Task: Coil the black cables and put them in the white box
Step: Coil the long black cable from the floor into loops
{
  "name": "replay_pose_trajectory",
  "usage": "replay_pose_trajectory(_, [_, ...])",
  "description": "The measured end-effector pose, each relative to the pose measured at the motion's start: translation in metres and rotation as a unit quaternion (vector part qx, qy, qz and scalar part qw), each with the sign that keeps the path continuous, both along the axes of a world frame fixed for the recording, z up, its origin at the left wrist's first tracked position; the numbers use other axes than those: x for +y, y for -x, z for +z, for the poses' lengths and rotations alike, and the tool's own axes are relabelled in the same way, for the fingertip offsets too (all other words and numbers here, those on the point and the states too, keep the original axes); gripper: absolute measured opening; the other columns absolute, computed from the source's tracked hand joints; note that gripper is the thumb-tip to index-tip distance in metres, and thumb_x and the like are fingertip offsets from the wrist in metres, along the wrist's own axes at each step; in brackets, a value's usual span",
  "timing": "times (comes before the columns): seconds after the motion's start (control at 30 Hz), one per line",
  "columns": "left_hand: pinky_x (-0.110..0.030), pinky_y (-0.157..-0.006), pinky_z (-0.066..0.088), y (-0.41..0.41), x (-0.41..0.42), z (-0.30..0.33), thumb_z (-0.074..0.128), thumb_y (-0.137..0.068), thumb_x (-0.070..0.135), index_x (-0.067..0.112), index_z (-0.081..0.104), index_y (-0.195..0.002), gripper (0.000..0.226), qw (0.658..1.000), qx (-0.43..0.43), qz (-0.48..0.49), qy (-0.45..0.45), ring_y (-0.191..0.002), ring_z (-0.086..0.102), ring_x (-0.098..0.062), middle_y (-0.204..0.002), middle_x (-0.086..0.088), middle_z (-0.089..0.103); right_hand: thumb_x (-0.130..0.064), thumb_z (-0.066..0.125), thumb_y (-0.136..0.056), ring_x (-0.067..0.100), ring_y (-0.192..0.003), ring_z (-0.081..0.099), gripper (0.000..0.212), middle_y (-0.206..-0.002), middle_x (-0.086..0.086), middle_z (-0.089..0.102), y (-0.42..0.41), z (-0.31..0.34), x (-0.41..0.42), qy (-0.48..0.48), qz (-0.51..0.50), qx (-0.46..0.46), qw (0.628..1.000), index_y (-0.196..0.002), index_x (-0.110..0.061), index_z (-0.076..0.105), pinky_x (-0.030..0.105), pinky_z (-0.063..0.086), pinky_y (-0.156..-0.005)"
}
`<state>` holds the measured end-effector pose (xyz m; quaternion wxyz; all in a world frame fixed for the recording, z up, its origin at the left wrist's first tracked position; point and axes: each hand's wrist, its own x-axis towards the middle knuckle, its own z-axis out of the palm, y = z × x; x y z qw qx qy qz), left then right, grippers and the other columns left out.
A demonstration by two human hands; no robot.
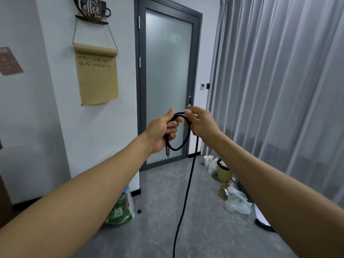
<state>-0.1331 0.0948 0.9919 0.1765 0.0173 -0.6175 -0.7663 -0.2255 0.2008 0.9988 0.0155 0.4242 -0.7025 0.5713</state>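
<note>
- Black cable [188, 175]: held up at chest height in front of the frosted glass door [167, 71]. One small loop is formed between the hands. The rest hangs straight down from the right hand and leaves the bottom edge of the view.
- Left hand [163, 131]: fingers curled round the cable at the loop's left side, thumb up. The grey metal plug [167, 150] hangs just below the fist.
- Right hand [200, 121]: thumb and fingers pinch the cable at the top right of the loop, where the loop meets the hanging run.
- Handling, judged: the cable is round and matt, with what looks like a woven or rubbery jacket. It should be light, pliable and not slippery. The loop holds a smooth curve without kinks, which suggests moderate stiffness and some spring-back if released.
- Where to hold, judged: grip the gathered loops in the left fist. Let the right hand slide down the free run and bring up each new turn. Keep strain off the plug neck, the likeliest weak point.
- White box: cannot be identified with certainty in this view. A white flat edge at the lower right is too cut off to tell.
- Floor [160, 216]: grey, matt, hard. Plastic bags [237, 200] and a yellow bin [223, 173] stand near the grey curtain [279, 90].
</note>
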Motion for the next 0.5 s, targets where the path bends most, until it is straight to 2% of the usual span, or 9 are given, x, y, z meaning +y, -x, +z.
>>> replay_pose_trajectory(0.1, [-0.013,-0.039,0.025,-0.001,-0.002,-0.001,0.033,-0.102,0.035,0.013,0.053,-0.078,0.038,1.000,0.000,0.018,0.015,-0.038,0.024,-0.004,-0.047,0.011,0.029,-0.020,0.043,-0.099,0.005,-0.037,0.034,0.032,-0.052,-0.003,0.056,-0.002,-0.001,-0.003,0.006,0.030,-0.024,0.999,-0.069,-0.015,0.053,0.020,0.028,-0.039])
replay_pose_trajectory(0.23, [-0.014,-0.039,0.023,-0.002,-0.007,0.001,0.031,-0.102,0.034,0.014,0.051,-0.077,0.038,1.000,0.002,0.019,0.024,-0.039,0.023,-0.004,-0.048,0.011,0.028,-0.022,0.046,-0.098,0.005,-0.042,0.033,0.031,-0.058,0.000,0.048,-0.002,-0.002,-0.006,0.019,0.053,-0.020,0.998,-0.071,-0.017,0.060,0.018,0.028,-0.040])
replay_pose_trajectory(0.5, [-0.015,-0.048,0.038,0.001,-0.011,0.001,0.027,-0.103,0.033,0.018,0.045,-0.076,0.036,0.998,0.011,-0.056,-0.004,-0.042,0.029,-0.004,-0.052,0.010,0.029,-0.023,0.044,-0.099,0.002,-0.037,0.030,0.036,-0.057,0.000,0.044,0.012,0.004,-0.007,0.069,0.036,-0.106,0.991,-0.069,-0.010,0.058,0.015,0.025,-0.038])
